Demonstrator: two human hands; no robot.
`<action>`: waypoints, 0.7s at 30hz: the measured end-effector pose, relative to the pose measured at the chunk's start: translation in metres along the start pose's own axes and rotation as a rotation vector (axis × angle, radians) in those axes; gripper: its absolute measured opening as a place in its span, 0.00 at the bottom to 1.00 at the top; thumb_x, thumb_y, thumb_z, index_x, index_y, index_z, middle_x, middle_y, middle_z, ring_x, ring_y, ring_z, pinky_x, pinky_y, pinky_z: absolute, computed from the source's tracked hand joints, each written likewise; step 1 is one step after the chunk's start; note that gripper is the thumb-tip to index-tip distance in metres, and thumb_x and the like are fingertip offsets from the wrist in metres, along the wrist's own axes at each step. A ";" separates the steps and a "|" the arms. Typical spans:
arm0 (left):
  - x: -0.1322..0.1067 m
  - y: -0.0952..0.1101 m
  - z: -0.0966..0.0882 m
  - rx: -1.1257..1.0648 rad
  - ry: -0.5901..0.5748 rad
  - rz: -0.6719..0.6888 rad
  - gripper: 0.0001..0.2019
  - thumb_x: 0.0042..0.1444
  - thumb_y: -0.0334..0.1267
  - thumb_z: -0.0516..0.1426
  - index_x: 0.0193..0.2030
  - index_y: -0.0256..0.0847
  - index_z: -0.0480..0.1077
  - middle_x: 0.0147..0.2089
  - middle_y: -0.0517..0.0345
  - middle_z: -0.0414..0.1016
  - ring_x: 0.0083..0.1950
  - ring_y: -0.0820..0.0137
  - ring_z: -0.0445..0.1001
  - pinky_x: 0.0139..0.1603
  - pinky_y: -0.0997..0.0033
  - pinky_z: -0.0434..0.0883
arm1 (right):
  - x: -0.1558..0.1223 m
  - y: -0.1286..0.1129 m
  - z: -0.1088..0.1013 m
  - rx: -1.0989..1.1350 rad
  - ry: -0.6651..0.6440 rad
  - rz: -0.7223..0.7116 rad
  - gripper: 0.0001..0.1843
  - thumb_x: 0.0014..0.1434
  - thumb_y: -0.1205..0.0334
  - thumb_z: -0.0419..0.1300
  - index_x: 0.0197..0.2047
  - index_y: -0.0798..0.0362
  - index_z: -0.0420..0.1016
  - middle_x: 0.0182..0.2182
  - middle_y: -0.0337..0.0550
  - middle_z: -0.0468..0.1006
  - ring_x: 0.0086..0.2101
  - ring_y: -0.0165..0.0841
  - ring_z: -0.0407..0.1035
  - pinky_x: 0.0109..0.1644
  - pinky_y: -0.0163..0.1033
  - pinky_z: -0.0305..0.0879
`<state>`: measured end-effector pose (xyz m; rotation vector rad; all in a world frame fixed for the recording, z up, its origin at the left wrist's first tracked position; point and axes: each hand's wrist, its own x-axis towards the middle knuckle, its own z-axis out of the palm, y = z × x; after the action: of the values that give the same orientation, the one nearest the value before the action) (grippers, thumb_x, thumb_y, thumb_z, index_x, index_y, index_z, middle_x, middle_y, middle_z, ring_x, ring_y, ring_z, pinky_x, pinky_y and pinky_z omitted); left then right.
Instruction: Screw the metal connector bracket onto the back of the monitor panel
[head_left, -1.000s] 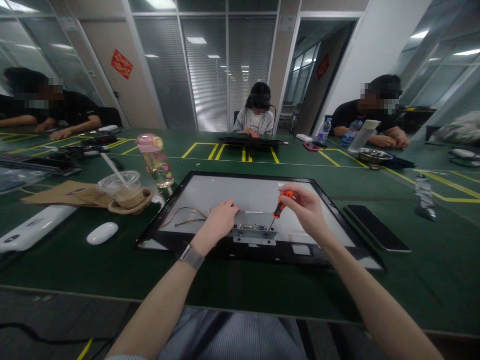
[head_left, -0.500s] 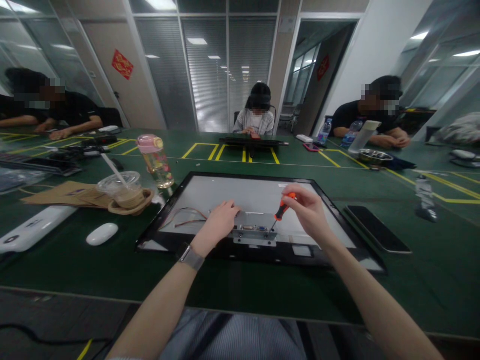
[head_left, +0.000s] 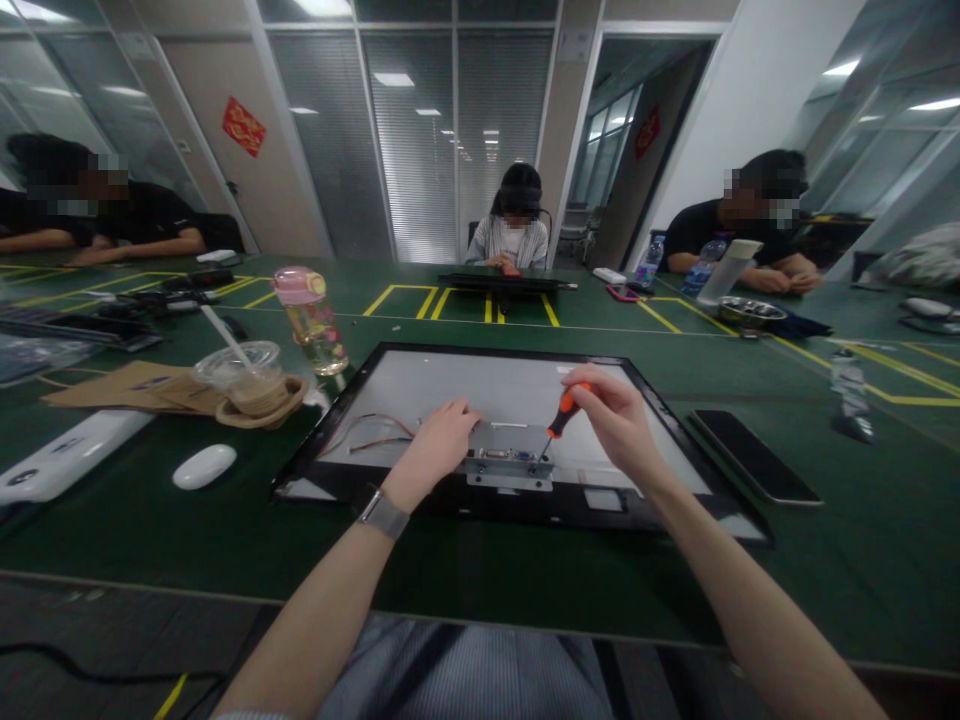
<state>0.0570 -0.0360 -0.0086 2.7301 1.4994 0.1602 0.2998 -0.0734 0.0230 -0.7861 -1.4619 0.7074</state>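
Note:
A flat display panel (head_left: 517,368) with a black frame lies face down or open on the green table, its pale back upward. Near its front edge sits a grey metal bracket (head_left: 517,482) with video ports along it. My left hand (head_left: 444,438) is closed over the bracket's left end; its thumb is hidden. In my right hand (head_left: 616,415) is a screwdriver (head_left: 562,412) with an orange and black handle, pinched near the top. The screwdriver stands tilted, its tip at the right end of the bracket, beside the blue port. Thin cables (head_left: 379,430) lie left of the bracket.
On the left are a white mouse (head_left: 205,467), a plastic cup (head_left: 251,380) with a straw, a paper bag (head_left: 142,385) and a pink-lidded bottle (head_left: 311,325). A dark phone (head_left: 754,457) lies right of the panel. Several people sit around the table (head_left: 450,575).
My right hand and the screwdriver have shifted very slightly, with the tip staying at the bracket's right end. My left hand keeps its place.

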 end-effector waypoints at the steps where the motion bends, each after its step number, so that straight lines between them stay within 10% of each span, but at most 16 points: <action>1: 0.000 0.000 0.000 0.000 -0.001 -0.001 0.21 0.62 0.21 0.46 0.55 0.37 0.72 0.52 0.45 0.71 0.53 0.59 0.71 0.55 0.60 0.69 | 0.000 -0.001 0.000 0.018 -0.005 0.007 0.07 0.62 0.55 0.62 0.39 0.41 0.83 0.38 0.41 0.78 0.39 0.37 0.73 0.45 0.47 0.71; 21: 0.000 0.000 0.000 0.027 -0.008 -0.001 0.21 0.61 0.22 0.46 0.55 0.39 0.72 0.52 0.46 0.71 0.53 0.59 0.71 0.54 0.61 0.70 | -0.001 0.000 0.003 0.097 0.001 0.076 0.09 0.59 0.53 0.65 0.42 0.43 0.82 0.36 0.40 0.81 0.39 0.38 0.75 0.48 0.49 0.72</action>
<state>0.0575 -0.0360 -0.0087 2.7475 1.5119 0.1295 0.2971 -0.0740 0.0219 -0.7695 -1.3923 0.8294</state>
